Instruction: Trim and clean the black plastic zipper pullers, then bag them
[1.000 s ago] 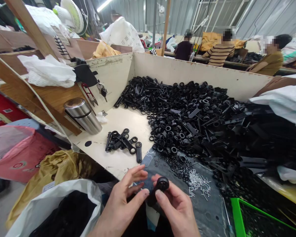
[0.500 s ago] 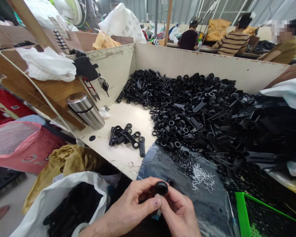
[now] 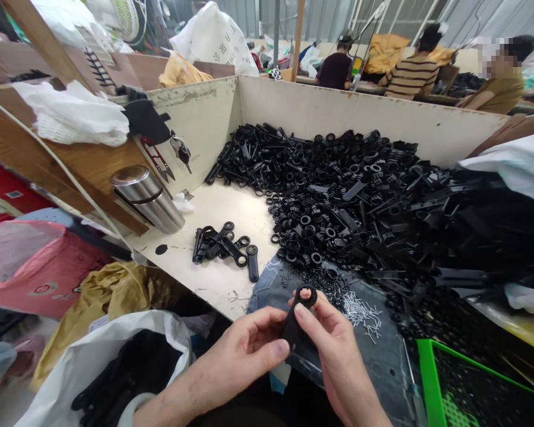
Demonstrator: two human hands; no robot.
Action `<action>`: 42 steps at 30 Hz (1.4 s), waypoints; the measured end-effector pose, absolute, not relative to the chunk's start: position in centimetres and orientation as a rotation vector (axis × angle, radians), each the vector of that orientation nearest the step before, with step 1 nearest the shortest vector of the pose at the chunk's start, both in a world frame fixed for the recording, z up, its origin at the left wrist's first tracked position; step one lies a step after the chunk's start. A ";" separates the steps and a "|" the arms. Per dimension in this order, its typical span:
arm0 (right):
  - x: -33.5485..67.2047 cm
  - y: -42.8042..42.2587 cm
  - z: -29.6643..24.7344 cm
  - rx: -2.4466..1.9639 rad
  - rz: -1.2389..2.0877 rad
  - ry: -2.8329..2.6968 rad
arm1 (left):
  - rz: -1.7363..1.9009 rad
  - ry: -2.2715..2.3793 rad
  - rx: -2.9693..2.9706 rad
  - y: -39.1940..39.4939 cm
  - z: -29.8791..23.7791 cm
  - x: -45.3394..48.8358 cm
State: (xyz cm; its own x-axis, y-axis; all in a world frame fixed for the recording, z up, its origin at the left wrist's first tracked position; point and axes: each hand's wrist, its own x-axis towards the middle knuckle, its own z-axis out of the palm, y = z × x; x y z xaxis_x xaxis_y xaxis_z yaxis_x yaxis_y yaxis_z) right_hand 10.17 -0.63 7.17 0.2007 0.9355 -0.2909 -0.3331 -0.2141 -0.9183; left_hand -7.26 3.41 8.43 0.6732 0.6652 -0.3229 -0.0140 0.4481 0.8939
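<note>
My left hand (image 3: 244, 350) and my right hand (image 3: 333, 341) both pinch one black plastic part (image 3: 299, 314) with a ring at its top end, held upright just in front of the table's near edge. My left thumb presses its lower end; my right fingers grip it below the ring. Behind it lies a denim cloth (image 3: 271, 290) with small black rings (image 3: 324, 284) and a scatter of short metal pins (image 3: 360, 314). A small bunch of black ring-ended arms (image 3: 225, 246) lies on the white table (image 3: 218, 213). A big heap of black plastic parts (image 3: 365, 201) fills the bin.
A steel flask (image 3: 146, 198) lies against the wooden side at left, with clippers (image 3: 158, 157) hanging above. A white bag with black parts (image 3: 115, 367) sits at lower left, a green crate (image 3: 467, 385) at lower right. Other people (image 3: 412, 74) work behind the far wall.
The black part has risen and stood upright, its ring now showing above my right fingers. My hands moved slightly up and towards the table; the view shifted a little.
</note>
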 end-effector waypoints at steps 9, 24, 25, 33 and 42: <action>8.4 -3.3 6.5 -1.285 1.386 -0.831 | 0.456 0.816 1.125 1.2 7.3 -6.7; 18.5 -3.8 4.8 -1.826 0.075 -2.032 | 0.562 0.961 1.953 2.6 3.5 -6.1; 18.4 -3.8 4.4 -1.834 0.033 -2.096 | 0.571 0.936 2.085 2.8 3.2 -5.3; 18.0 -5.5 3.1 -1.850 -0.139 -2.161 | 0.522 0.968 2.445 2.7 1.9 -2.8; 17.7 -3.6 4.2 -1.833 -0.040 -2.128 | 0.758 1.055 2.321 3.7 2.2 -5.6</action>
